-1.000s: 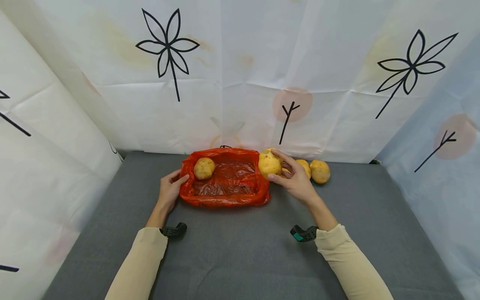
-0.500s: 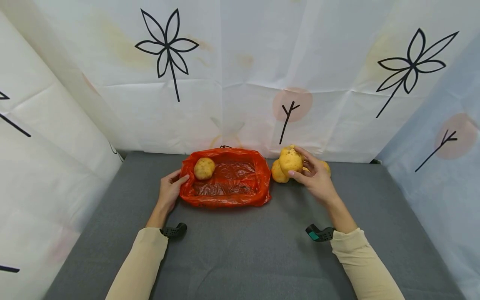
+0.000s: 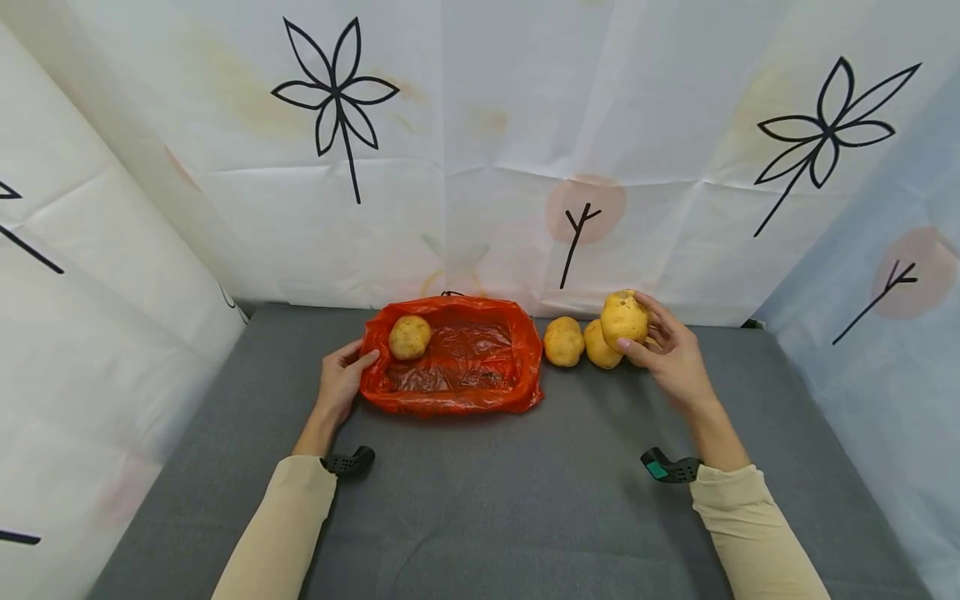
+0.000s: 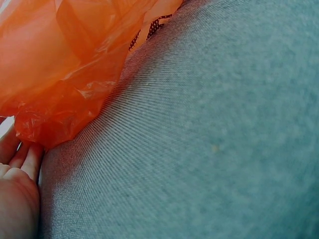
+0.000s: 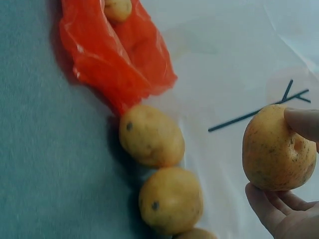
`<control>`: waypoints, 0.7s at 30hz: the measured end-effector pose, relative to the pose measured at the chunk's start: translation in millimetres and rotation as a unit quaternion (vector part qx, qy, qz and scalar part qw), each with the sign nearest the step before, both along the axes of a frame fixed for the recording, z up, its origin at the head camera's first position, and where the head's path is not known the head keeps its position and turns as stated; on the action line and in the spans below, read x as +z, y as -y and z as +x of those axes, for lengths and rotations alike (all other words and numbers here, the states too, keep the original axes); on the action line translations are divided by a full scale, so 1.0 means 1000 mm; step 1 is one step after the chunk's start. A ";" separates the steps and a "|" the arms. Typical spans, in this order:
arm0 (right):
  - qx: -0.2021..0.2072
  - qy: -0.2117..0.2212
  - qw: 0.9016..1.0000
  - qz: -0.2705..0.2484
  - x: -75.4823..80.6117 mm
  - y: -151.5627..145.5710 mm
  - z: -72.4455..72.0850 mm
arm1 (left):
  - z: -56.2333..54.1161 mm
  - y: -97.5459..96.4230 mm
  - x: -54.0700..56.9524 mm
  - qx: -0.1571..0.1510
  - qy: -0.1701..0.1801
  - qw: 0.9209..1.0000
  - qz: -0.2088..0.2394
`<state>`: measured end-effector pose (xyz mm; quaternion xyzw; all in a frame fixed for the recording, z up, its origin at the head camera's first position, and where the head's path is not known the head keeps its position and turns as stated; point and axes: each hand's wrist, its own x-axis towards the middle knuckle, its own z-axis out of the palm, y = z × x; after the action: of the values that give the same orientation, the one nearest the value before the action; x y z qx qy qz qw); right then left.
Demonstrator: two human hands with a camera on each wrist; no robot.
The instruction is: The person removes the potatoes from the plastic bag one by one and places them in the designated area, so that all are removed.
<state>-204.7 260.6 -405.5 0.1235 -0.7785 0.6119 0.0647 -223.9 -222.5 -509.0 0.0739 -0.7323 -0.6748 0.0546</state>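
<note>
A red plastic bag [image 3: 450, 402] lies spread open on the grey table, with one potato [image 3: 409, 337] inside at its left end. My left hand [image 3: 341, 382] pinches the bag's left rim, thumb in front; in the left wrist view the fingers [image 4: 31, 162] meet the crumpled plastic. My right hand [image 3: 671, 358] holds another potato [image 3: 625, 317] raised above the table, between thumb and fingers. Two potatoes, one [image 3: 563, 342] beside the bag and one [image 3: 600, 346] farther right, rest on the table. The right wrist view also shows part of a further potato [image 5: 195, 234] at its bottom edge.
A white patterned cloth [image 3: 495, 167] rises behind the table's back edge, with more cloth at the left and right sides. The grey tabletop [image 3: 480, 500] extends in front of the bag and between my forearms.
My right hand has carried its potato to the right, away from the bag and past the potatoes on the table. My left hand and the bag have stayed in place.
</note>
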 end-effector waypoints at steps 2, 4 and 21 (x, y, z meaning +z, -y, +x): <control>-0.007 -0.002 1.000 0.006 -0.001 -0.005 0.000 | 0.000 0.000 0.000 -0.003 -0.001 1.000 0.000; -0.012 -0.003 1.000 0.012 -0.001 -0.010 0.001 | 0.000 0.000 0.000 -0.005 -0.002 1.000 0.002; -0.059 0.031 0.998 -0.006 -0.007 -0.054 0.000 | 0.000 0.001 -0.002 -0.007 -0.005 1.000 0.000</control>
<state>-205.2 314.4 -412.2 0.0578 -0.7822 0.6155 0.0777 -223.6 -223.0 -510.5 0.0657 -0.7328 -0.6752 0.0533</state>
